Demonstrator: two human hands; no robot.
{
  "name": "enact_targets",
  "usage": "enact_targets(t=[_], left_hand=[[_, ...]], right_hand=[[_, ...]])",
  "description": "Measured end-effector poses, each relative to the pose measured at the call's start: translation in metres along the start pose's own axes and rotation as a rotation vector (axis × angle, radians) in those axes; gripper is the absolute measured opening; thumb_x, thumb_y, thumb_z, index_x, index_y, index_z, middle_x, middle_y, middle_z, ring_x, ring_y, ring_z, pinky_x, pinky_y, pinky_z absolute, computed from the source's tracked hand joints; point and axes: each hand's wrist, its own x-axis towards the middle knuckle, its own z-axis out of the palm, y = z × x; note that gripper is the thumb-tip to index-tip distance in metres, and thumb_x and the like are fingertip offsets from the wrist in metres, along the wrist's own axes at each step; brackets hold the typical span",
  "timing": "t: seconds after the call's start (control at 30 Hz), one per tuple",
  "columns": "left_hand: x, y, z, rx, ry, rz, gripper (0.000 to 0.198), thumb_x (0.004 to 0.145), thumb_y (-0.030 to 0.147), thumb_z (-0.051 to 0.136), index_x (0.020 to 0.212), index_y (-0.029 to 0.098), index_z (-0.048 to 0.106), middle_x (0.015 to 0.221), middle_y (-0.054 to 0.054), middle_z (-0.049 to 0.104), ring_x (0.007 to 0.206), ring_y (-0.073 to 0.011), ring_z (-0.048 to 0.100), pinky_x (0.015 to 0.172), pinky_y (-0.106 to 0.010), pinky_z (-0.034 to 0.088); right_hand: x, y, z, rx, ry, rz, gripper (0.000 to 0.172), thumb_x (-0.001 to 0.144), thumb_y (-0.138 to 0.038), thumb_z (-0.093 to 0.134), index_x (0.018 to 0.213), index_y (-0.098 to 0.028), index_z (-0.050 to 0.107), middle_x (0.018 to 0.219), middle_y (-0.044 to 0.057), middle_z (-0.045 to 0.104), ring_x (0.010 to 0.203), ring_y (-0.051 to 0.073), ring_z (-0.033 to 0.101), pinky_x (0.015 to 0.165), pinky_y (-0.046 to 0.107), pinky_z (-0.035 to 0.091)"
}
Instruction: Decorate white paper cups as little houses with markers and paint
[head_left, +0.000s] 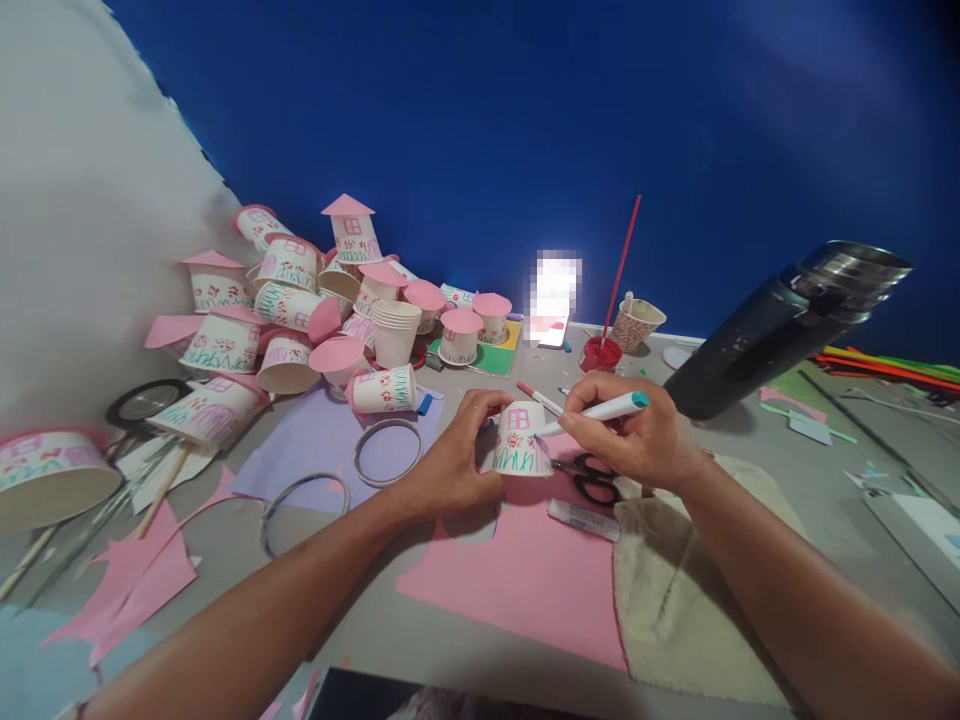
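My left hand (pixel 469 450) is closed round the left side of an upside-down white paper cup (pixel 520 440). A pink window, red flowers and green grass strokes are drawn on the cup. In my right hand (pixel 634 430) is a white marker (pixel 600 411) with a green end, its tip at the cup's right side. Beneath lies a pink paper sheet (pixel 495 590). Black-handled scissors (pixel 596 480) and a clear glue tube (pixel 583 520) rest close to my right hand. Another slim marker (pixel 538 397) lies just behind the cup.
Several decorated cups with pink cone roofs (pixel 349 230) are piled at the left, around a stack of plain cups (pixel 395 333). A dark flask (pixel 780 330) leans at the right. Behind stand a red pot (pixel 601 353) and a bright phone (pixel 553 300). A cloth (pixel 697 590) lies under my right forearm.
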Motion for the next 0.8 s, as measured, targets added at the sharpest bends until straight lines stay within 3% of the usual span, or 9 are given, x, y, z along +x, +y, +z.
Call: enact_targets(t=[0.23, 0.4, 0.53, 0.63, 0.8], left_hand=[[-0.001, 0.000, -0.001, -0.038, 0.022, -0.036, 0.069, 0.073, 0.013, 0.077, 0.135, 0.028, 0.051, 0.141, -0.010, 0.055, 0.136, -0.0316, 0.057, 0.124, -0.057, 0.043], [-0.002, 0.001, -0.004, -0.036, 0.051, -0.112, 0.071, 0.072, 0.012, 0.075, 0.137, 0.029, 0.051, 0.142, -0.010, 0.056, 0.134, -0.0331, 0.058, 0.115, -0.056, 0.052], [0.001, -0.001, -0.005, -0.061, 0.092, -0.073, 0.073, 0.071, 0.010, 0.072, 0.137, 0.029, 0.051, 0.143, -0.009, 0.056, 0.137, -0.0317, 0.057, 0.116, -0.055, 0.050], [0.003, -0.003, -0.005, -0.051, 0.123, -0.044, 0.070, 0.074, 0.014, 0.073, 0.138, 0.029, 0.050, 0.144, -0.010, 0.054, 0.139, -0.0307, 0.055, 0.119, -0.056, 0.046], [0.003, -0.006, -0.007, 0.022, 0.153, 0.010, 0.068, 0.079, 0.018, 0.076, 0.141, 0.030, 0.051, 0.145, -0.010, 0.052, 0.138, -0.0301, 0.054, 0.117, -0.055, 0.047]], right_hand=[[0.000, 0.003, -0.003, -0.010, 0.117, -0.022, 0.014, 0.083, -0.026, 0.069, 0.070, -0.022, 0.067, 0.056, -0.002, 0.062, 0.049, 0.011, 0.050, 0.046, 0.025, 0.038], [0.001, 0.005, -0.003, 0.006, 0.171, -0.037, 0.013, 0.084, -0.026, 0.067, 0.072, -0.022, 0.068, 0.062, -0.001, 0.066, 0.053, 0.012, 0.054, 0.049, 0.026, 0.041], [0.001, 0.017, -0.002, -0.006, 0.285, 0.003, 0.016, 0.091, -0.034, 0.070, 0.095, -0.020, 0.076, 0.070, 0.001, 0.071, 0.054, 0.012, 0.055, 0.051, 0.027, 0.043], [0.003, 0.028, 0.000, 0.082, 0.267, 0.008, 0.029, 0.100, -0.043, 0.065, 0.110, -0.019, 0.076, 0.078, 0.003, 0.076, 0.055, 0.012, 0.056, 0.051, 0.027, 0.045], [0.006, 0.034, 0.002, 0.168, 0.225, 0.051, 0.033, 0.099, -0.047, 0.066, 0.108, -0.016, 0.076, 0.080, 0.005, 0.077, 0.051, 0.009, 0.052, 0.049, 0.025, 0.044]])
